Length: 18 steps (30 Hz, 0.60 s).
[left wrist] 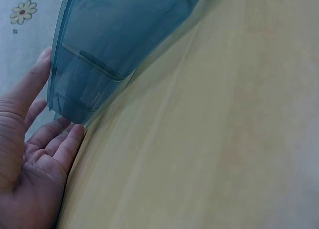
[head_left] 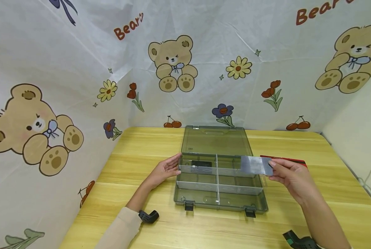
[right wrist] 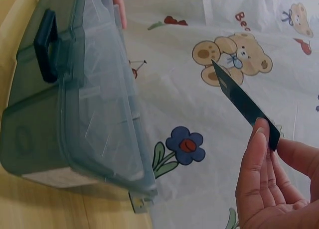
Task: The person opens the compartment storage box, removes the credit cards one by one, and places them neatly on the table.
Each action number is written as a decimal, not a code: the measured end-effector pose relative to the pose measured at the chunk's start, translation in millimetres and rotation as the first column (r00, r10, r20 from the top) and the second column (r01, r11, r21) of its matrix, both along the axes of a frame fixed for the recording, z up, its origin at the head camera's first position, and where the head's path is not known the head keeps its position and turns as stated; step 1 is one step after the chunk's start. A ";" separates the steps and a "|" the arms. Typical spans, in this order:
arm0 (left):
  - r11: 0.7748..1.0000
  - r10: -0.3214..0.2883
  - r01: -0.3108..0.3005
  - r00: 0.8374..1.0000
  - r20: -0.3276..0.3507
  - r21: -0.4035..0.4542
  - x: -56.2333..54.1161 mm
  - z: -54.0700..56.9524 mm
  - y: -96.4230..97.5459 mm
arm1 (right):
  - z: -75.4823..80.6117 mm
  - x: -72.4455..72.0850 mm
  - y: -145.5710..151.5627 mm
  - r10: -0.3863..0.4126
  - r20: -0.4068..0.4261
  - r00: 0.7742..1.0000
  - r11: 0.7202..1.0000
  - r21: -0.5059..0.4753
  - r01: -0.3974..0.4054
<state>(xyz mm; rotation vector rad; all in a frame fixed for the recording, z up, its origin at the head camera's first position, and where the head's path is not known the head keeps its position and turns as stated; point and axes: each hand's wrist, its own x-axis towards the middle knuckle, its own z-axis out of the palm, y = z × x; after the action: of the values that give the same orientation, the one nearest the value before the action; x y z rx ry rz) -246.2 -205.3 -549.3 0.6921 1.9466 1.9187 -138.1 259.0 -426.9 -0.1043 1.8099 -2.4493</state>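
Observation:
A translucent grey-green compartment box (head_left: 241, 206) lies on the wooden table with its lid (head_left: 216, 140) folded back. My left hand (head_left: 165, 171) touches the box's left side, fingers mostly straight; the left wrist view shows the thumb at the rim and the fingertips low by the corner. Between thumb and fingers, my right hand (head_left: 292, 176) pinches one end of a thin, flat silvery-grey rectangular card (head_left: 256, 165). It is held above the box's right side, and looks dark and edge-on in the right wrist view. A flat black piece (head_left: 201, 164) lies in the back left compartment.
Clear dividers (head_left: 239, 189) split the box into several compartments. Two black latches (head_left: 189, 206) hang at its front edge. A flat red and black thing (head_left: 300, 162) lies behind my right hand, partly hidden. A bear-print cloth (head_left: 204, 103) hangs behind the table.

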 end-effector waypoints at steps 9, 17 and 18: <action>1.000 0.008 -0.008 1.000 0.005 -0.008 1.6 -0.3 0.0 | -8.1 3.1 20.9 -0.043 0.003 0.999 0.999 0.002 0.042; 1.000 0.006 -0.006 1.000 -0.010 -0.008 0.4 -0.6 -0.1 | -14.2 6.2 37.3 -0.066 0.022 0.998 0.996 -0.057 0.067; 1.000 0.008 -0.008 1.000 -0.007 -0.010 0.2 -0.6 -0.1 | -14.9 6.8 39.3 -0.068 0.024 0.997 0.996 -0.062 0.070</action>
<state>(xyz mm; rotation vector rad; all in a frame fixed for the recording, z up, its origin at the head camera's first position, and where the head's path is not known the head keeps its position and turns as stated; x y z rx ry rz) -246.0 -205.4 -549.9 0.6906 1.9647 1.9129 -131.3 298.3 -441.8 -0.0198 1.7564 -2.5448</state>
